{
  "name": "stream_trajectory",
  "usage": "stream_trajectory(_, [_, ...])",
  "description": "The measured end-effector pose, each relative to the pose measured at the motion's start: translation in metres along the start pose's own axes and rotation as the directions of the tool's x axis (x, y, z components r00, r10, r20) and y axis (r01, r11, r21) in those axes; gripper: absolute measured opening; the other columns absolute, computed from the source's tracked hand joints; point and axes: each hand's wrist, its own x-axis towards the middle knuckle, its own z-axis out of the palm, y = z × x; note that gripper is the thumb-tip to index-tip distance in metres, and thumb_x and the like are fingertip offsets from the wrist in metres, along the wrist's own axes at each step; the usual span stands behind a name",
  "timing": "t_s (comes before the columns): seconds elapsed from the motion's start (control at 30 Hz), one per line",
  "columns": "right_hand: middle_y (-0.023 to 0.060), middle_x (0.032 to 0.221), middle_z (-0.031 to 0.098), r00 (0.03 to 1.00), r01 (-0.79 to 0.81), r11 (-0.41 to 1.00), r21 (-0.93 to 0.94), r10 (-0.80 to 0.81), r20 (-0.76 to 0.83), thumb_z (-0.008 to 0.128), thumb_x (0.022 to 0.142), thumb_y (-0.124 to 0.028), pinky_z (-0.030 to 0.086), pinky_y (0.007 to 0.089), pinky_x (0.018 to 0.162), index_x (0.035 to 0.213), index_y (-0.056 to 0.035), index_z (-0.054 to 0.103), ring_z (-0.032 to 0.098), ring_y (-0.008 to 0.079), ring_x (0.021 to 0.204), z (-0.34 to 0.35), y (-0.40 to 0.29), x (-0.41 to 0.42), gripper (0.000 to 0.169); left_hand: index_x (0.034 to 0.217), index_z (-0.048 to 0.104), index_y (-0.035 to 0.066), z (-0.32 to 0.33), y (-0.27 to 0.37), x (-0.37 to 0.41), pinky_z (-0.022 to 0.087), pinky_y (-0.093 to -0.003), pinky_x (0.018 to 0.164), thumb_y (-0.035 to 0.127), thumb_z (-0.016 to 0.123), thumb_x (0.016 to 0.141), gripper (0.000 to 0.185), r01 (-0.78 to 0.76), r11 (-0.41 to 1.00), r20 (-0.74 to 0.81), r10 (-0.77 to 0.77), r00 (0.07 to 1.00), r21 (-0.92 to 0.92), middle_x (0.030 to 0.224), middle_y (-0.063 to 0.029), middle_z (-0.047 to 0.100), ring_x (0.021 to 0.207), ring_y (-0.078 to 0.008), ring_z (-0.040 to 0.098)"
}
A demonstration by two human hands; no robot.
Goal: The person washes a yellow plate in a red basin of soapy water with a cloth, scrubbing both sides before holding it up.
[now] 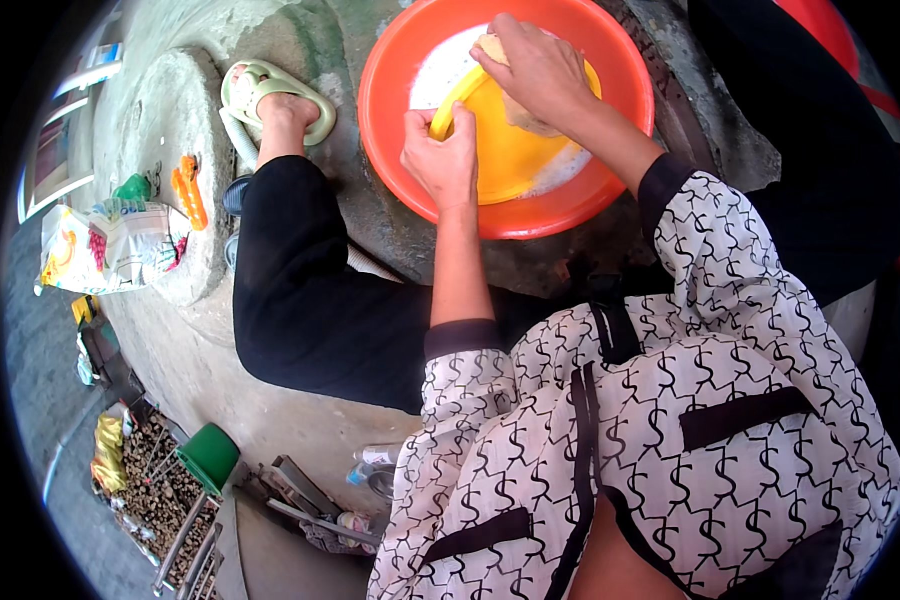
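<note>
An orange plastic basin [379, 127] stands on the ground before me, with white suds [450, 64] inside. Over the suds a yellow plastic dish or shallow basin [495, 165] is tilted within the orange one. My left hand [446, 154] pinches its yellow rim between thumb and fingers. Across the far side of the dish reaches my right hand [536, 71], gripping a pale yellow sponge [493, 49]. Below that hand a tan patch [526, 116] shows against the dish; whether it is a reflection or another object, I cannot tell.
My foot in a pale green sandal [315, 112] is left of the basin. Farther left, a printed plastic bag [120, 244] and an orange object [189, 193] lie on a concrete slab [187, 97]. A green bucket [208, 457] stands lower left, near stacked firewood [157, 450].
</note>
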Motion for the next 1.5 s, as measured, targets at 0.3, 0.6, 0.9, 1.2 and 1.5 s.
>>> stream_trajectory(0.3, [0.0169, 0.102, 0.069, 0.987, -0.111, 0.993, 0.035, 0.106, 0.119, 0.058, 0.097, -0.041, 0.054, 0.0511, 0.075, 0.113, -0.0076, 0.056, 0.067, 0.0399, 0.095, -0.009, -0.005, 0.003, 0.037, 0.094, 0.069, -0.001, -0.001, -0.020, 0.002, 0.054, -0.0368, 0.068, 0.011, 0.069, 0.078, 0.020, 0.001, 0.995, 0.081, 0.006, 0.997, -0.097, 0.075, -0.0167, 0.071, 0.068, -0.0227, 0.069])
stream_trajectory(0.6, [0.0237, 0.107, 0.065, 0.999, -0.054, 0.985, 0.165, 0.052, 0.017, 0.062, 0.092, -0.030, 0.050, 0.0502, 0.084, 0.113, -0.0009, 0.057, 0.064, 0.0421, 0.099, -0.010, -0.002, 0.001, 0.036, 0.136, 0.057, -0.004, -0.031, -0.016, 0.015, 0.050, -0.0278, 0.095, -0.009, 0.054, 0.094, 0.043, 0.410, 0.823, 0.566, -0.135, 0.814, -0.394, 0.127, -0.0146, 0.065, 0.109, -0.0168, 0.064])
stream_trajectory(0.9, [0.0260, 0.112, 0.064, 0.997, -0.073, 0.969, 0.236, 0.070, 0.020, 0.062, 0.094, -0.032, 0.049, 0.0514, 0.088, 0.119, -0.0012, 0.057, 0.062, 0.0439, 0.104, -0.006, 0.017, 0.005, 0.040, 0.139, 0.052, -0.005, -0.039, -0.013, 0.018, 0.049, -0.0273, 0.097, -0.010, 0.057, 0.093, 0.047, 0.429, 0.815, 0.630, -0.104, 0.770, -0.390, 0.129, -0.0170, 0.064, 0.115, -0.0177, 0.063])
stream_trajectory(1.2, [0.0241, 0.115, 0.063, 0.998, -0.066, 0.969, 0.238, 0.063, 0.019, 0.059, 0.096, -0.036, 0.049, 0.0507, 0.089, 0.120, -0.0037, 0.057, 0.061, 0.0429, 0.106, -0.002, 0.020, 0.009, 0.041, 0.100, 0.070, -0.006, -0.008, -0.018, 0.008, 0.053, -0.0216, 0.068, 0.004, 0.076, 0.088, 0.017, 0.178, 0.930, 0.310, -0.075, 0.948, -0.321, 0.083, -0.0058, 0.073, 0.073, -0.0068, 0.066])
stream_trajectory(1.5, [0.0201, 0.106, 0.067, 0.994, -0.077, 0.965, 0.249, 0.093, -0.054, 0.061, 0.095, -0.038, 0.051, 0.0464, 0.085, 0.113, -0.0044, 0.062, 0.065, 0.0368, 0.100, 0.010, 0.012, 0.007, 0.038, 0.120, 0.066, -0.002, -0.019, -0.021, 0.006, 0.055, -0.0274, 0.078, -0.010, 0.063, 0.086, 0.035, 0.289, 0.925, 0.567, -0.104, 0.817, -0.247, 0.102, -0.0077, 0.072, 0.088, -0.0124, 0.068])
